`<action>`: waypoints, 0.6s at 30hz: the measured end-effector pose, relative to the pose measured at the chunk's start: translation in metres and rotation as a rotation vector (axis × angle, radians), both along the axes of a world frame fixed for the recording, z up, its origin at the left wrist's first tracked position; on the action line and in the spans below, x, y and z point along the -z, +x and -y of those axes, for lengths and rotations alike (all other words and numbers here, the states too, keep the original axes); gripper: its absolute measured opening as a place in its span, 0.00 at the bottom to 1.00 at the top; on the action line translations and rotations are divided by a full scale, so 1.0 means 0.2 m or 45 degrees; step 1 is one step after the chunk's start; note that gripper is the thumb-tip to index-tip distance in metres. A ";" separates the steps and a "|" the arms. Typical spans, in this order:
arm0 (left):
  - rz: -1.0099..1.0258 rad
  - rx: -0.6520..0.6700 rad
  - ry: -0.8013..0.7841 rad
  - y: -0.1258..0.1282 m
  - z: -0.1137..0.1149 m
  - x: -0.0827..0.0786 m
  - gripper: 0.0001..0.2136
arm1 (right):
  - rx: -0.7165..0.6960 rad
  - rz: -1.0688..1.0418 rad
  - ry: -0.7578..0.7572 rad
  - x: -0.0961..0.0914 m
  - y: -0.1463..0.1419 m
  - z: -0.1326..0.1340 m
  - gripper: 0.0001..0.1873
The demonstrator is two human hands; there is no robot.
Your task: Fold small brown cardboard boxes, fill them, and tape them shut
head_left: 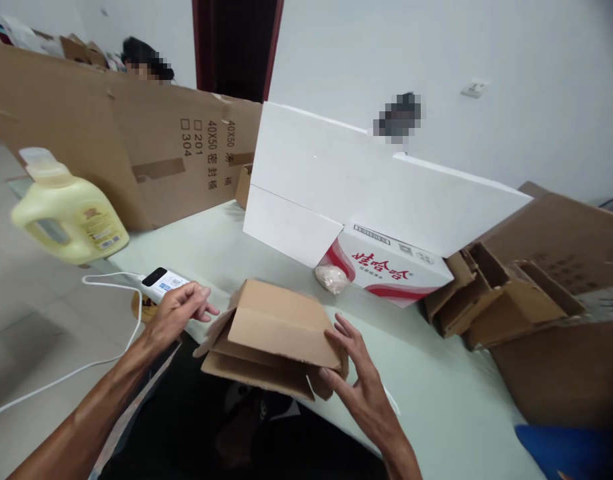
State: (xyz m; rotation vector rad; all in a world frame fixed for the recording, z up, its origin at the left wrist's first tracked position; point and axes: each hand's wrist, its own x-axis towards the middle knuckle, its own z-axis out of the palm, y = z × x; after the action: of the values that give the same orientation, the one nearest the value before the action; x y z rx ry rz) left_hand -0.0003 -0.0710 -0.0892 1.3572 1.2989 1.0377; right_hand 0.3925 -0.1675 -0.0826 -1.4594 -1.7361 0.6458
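Observation:
A small brown cardboard box (281,320) lies at the near edge of the table, its flaps standing loose on the side toward me. My right hand (359,373) is at the box's right end, thumb by the lower flap and fingers against the upper edge, holding it there. To the left of the box, apart from it, my left hand (183,312) hovers with loosely bent fingers and nothing in them. Just behind that hand lies a white device (163,281) with a dark screen and a white cable (129,347).
A yellow jug (69,213) stands at the table's left edge. Large brown cardboard (161,153) and white cardboard (386,193) panels rise behind. A red-and-white carton (391,267), a small clear-wrapped bundle (331,279) and folded cardboard (501,293) sit right. Two people are partly visible beyond.

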 end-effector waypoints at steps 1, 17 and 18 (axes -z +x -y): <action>-0.007 0.006 -0.073 0.02 -0.03 0.03 0.27 | 0.020 0.001 -0.011 0.03 0.00 0.05 0.28; 0.113 0.454 0.029 0.39 -0.26 0.06 0.41 | 0.365 -0.299 -0.193 0.32 -0.08 0.16 0.56; 0.144 0.481 0.104 0.40 -0.27 0.02 0.41 | 0.384 -0.302 -0.131 0.34 -0.09 0.15 0.55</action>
State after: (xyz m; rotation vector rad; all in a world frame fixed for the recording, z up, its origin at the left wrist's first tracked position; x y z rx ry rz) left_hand 0.0797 -0.0176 -0.0926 1.5114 0.8806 0.8961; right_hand 0.3754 -0.1967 -0.1501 -1.6034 -1.2865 0.7208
